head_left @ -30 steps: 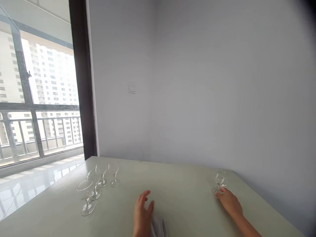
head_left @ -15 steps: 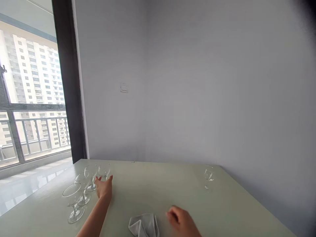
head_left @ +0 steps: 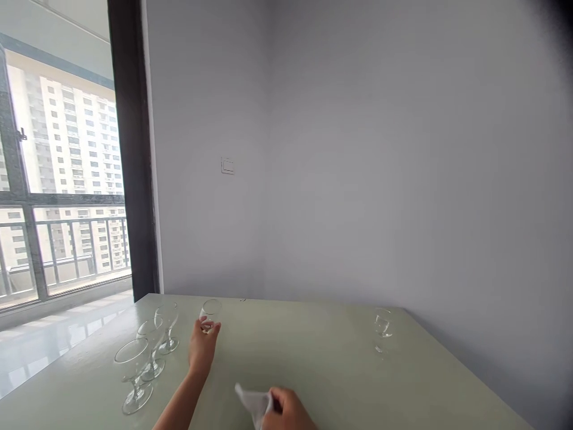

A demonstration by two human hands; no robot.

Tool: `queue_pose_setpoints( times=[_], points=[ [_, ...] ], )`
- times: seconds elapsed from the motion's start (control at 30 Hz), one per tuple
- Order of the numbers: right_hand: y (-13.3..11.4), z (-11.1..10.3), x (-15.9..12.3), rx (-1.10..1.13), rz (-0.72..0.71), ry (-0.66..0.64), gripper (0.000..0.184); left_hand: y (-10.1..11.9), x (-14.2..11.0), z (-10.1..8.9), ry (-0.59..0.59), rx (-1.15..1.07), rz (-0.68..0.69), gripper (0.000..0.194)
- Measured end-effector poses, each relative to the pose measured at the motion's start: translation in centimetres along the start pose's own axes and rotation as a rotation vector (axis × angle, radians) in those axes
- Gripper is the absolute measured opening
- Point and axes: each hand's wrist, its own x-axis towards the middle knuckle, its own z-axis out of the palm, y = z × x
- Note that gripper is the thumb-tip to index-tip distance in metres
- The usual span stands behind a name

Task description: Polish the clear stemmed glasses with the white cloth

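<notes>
My left hand [head_left: 204,346] is wrapped round the lower part of a clear stemmed glass [head_left: 211,309] at the far left-middle of the table; the hand hides the stem and foot. At the bottom middle, my right hand [head_left: 286,409] pinches a grey cloth [head_left: 256,404], one corner of which sticks up to the left. Three more stemmed glasses stand upright in a slanting row left of my left hand: a near one [head_left: 133,373], a middle one [head_left: 151,343] and a far one [head_left: 168,325].
Another clear glass [head_left: 382,328] stands alone toward the back right of the pale green table [head_left: 322,352]. Grey walls [head_left: 335,179] meet behind the table. A window [head_left: 67,197] is at the left, and a light switch [head_left: 227,166] is on the wall.
My left hand has closed on the back glass and shifted it right, away from the row. My right hand has moved left and taken hold of the cloth, lifting it partly. The view has shifted slightly.
</notes>
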Motion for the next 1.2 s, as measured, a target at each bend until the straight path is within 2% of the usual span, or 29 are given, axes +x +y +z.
queue_pose_setpoints(
  times=[0.07,0.13,0.23,0.3,0.4,0.47,0.57,0.63,0.73,0.87,0.93,1.0,1.03,1.1,1.2],
  points=[
    [-1.4,-2.2,0.3,0.460,0.173,-0.040,0.009,1.2,-2.2,0.6,-0.046,0.004,0.083,0.039],
    [-2.1,-4.2,0.5,0.839,0.276,-0.031,0.008,2.3,-4.4,1.3,-0.091,0.011,0.149,0.037],
    [-1.9,-5.7,0.8,1.060,0.392,0.069,0.003,3.6,-7.3,2.3,-0.148,0.016,0.220,0.041],
    [-1.5,-6.0,0.9,1.080,0.456,0.109,0.009,3.9,-8.6,2.8,-0.158,0.032,0.252,0.044],
    [-1.5,-6.7,0.9,1.098,0.454,0.174,0.019,3.8,-9.6,3.1,-0.111,0.121,0.315,0.043],
    [-2.2,-7.6,0.7,1.139,0.413,0.253,0.016,3.1,-9.8,3.1,-0.086,0.211,0.410,0.040],
    [-3.8,-9.2,0.3,1.143,0.277,0.357,0.018,1.6,-9.8,3.1,-0.077,0.319,0.625,0.036],
    [-4.8,-9.8,-0.1,1.039,0.173,0.436,0.020,0.8,-10.2,3.3,-0.085,0.346,0.722,0.034],
    [-5.5,-9.1,-0.8,0.704,0.002,0.547,0.019,0.4,-11.3,4.0,-0.140,0.348,0.757,0.032],
    [-4.8,-6.0,-1.3,0.339,-0.187,0.412,0.021,0.8,-12.8,4.5,-0.233,0.351,0.829,0.031],
    [-4.3,-4.9,-1.4,0.229,-0.191,0.384,0.029,0.9,-12.8,4.3,-0.206,0.362,0.879,0.033],
    [-4.2,-4.8,-1.5,0.154,-0.189,0.350,0.034,0.9,-12.5,4.0,-0.152,0.381,0.926,0.037],
    [-4.3,-5.1,-1.6,0.146,-0.194,0.283,0.034,0.8,-12.3,3.8,-0.132,0.389,0.945,0.038],
    [-4.7,-6.2,-1.7,0.218,-0.200,0.058,0.037,0.8,-11.9,3.5,-0.117,0.393,0.986,0.040],
    [-5.0,-7.7,-1.7,0.364,-0.112,-0.237,0.043,0.9,-11.8,3.4,-0.182,0.400,1.081,0.047]
  ],
)
